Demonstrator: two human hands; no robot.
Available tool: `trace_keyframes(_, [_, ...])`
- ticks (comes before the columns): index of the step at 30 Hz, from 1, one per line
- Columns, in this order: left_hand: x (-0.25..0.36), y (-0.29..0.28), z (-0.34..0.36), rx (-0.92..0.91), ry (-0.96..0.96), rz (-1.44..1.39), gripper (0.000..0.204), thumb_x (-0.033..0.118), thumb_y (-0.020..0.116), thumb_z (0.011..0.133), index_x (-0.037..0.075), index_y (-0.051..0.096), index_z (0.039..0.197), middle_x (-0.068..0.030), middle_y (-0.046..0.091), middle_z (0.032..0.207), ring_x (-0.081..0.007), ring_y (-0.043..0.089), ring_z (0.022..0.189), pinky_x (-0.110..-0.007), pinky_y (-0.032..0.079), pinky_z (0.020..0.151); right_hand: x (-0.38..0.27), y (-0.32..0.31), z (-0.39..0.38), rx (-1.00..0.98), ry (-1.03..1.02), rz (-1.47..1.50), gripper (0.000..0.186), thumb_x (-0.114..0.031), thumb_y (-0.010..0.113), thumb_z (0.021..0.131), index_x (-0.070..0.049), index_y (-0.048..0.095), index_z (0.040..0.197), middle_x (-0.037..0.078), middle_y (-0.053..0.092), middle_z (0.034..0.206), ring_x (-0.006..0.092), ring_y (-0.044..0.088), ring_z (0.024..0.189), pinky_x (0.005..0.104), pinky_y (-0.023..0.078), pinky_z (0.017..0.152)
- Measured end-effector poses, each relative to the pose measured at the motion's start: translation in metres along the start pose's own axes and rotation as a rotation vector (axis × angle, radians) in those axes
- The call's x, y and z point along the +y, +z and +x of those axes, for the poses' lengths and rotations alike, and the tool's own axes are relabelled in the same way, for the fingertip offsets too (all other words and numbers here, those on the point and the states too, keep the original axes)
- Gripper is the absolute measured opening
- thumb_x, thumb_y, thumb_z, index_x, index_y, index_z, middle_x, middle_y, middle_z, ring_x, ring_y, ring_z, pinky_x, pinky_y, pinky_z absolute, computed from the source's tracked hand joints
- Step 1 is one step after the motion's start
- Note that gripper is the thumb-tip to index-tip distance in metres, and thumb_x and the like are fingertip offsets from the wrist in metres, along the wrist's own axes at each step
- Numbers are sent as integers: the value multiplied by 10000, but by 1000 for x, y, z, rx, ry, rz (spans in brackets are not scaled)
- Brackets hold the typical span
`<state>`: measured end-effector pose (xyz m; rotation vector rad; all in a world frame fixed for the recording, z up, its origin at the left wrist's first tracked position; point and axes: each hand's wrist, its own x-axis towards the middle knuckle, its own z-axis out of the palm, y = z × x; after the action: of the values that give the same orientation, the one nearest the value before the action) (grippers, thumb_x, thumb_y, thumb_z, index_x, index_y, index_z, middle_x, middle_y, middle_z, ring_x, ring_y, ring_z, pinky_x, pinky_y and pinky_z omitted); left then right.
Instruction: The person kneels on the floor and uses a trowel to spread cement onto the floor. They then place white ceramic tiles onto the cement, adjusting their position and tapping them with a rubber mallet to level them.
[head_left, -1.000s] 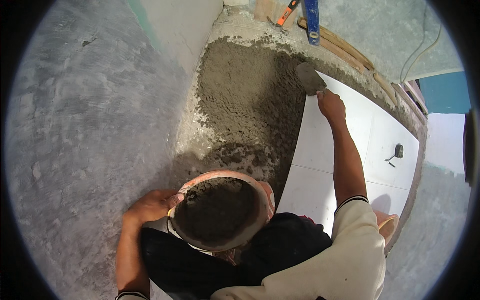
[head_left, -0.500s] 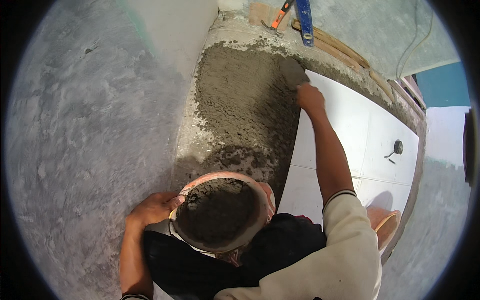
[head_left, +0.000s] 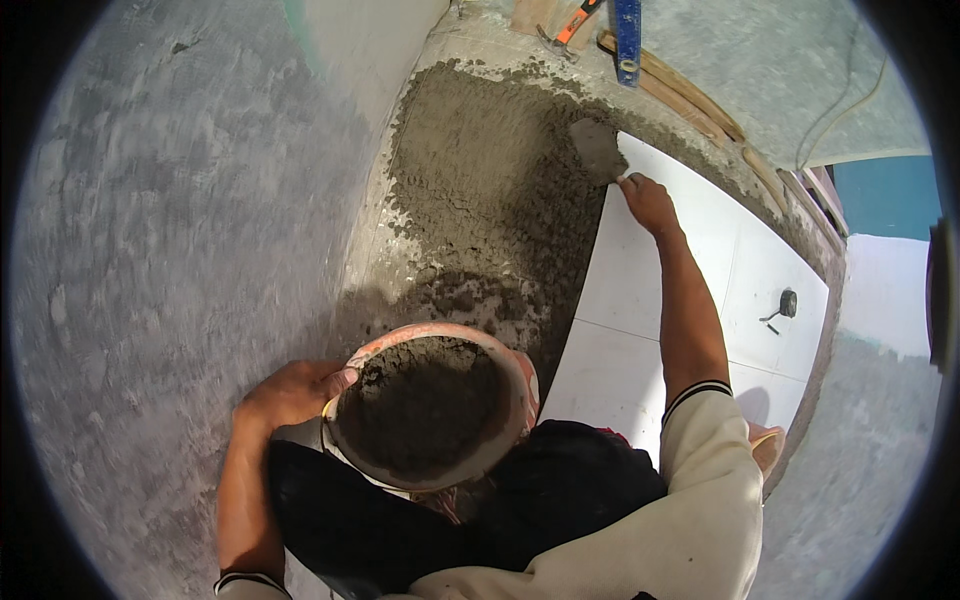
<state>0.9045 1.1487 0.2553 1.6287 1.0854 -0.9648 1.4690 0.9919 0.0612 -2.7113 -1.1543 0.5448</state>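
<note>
My left hand (head_left: 290, 394) is closed on the left rim of a round bucket (head_left: 440, 330) tilted against my legs, its thumb over the edge. Dark wet mortar (head_left: 425, 405) fills much of that bucket. Stretched far forward, my right hand (head_left: 650, 203) grips a trowel (head_left: 598, 150) by its handle, which the fingers mostly hide. The mortar-smeared blade lies at the right edge of a spread mortar bed (head_left: 480, 165), beside the far corner of the white floor tiles (head_left: 640, 270).
A grey plastered wall (head_left: 180, 250) rises on my left. At the far end lie an orange-handled hammer (head_left: 572, 28), a blue level (head_left: 627, 45) and wooden strips (head_left: 690, 95). A small black tape measure (head_left: 788, 303) rests on the tiles. An orange container (head_left: 767, 446) stands at my right.
My right hand and the trowel have shifted slightly right and nearer, so the blade is more exposed. The left hand still holds the bucket rim. The whole view has shifted a little.
</note>
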Motion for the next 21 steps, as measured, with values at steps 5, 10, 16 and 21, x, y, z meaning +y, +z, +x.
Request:
trace_keyframes(5, [-1, 0, -1, -15, -6, -36, 592, 593, 471, 1048, 139, 636, 1390, -186, 709, 1262, -366, 638, 1234, -434, 478, 1050, -27, 5, -59, -162, -269, -145, 510, -516, 488, 1036, -74, 678, 1203, 235, 719, 1106, 444, 667, 1074, 558, 513, 928])
trace_keyframes(10, [0, 0, -2, -19, -5, -57, 594, 584, 473, 1051, 126, 632, 1395, -183, 700, 1285, -362, 626, 1254, -429, 470, 1062, -26, 5, -37, 112, 10, 10, 509, -525, 486, 1034, -89, 672, 1217, 246, 720, 1103, 459, 669, 1072, 562, 513, 934])
trace_keyframes(16, [1, 0, -2, -37, -35, -124, 600, 580, 492, 1048, 120, 619, 1413, -177, 693, 1310, -333, 618, 1276, -411, 457, 1089, -61, -6, 8, -14, -97, -64, 502, -491, 480, 1036, -49, 673, 1173, 266, 713, 1091, 474, 656, 1080, 557, 514, 939])
trace_keyframes(21, [-6, -1, 2, -60, -21, -96, 607, 585, 493, 1045, 125, 611, 1424, -178, 687, 1321, -332, 615, 1282, -411, 456, 1093, -80, 16, -30, -63, -139, -29, 466, -471, 498, 1033, -39, 659, 1096, 267, 708, 1088, 488, 659, 1054, 568, 511, 932])
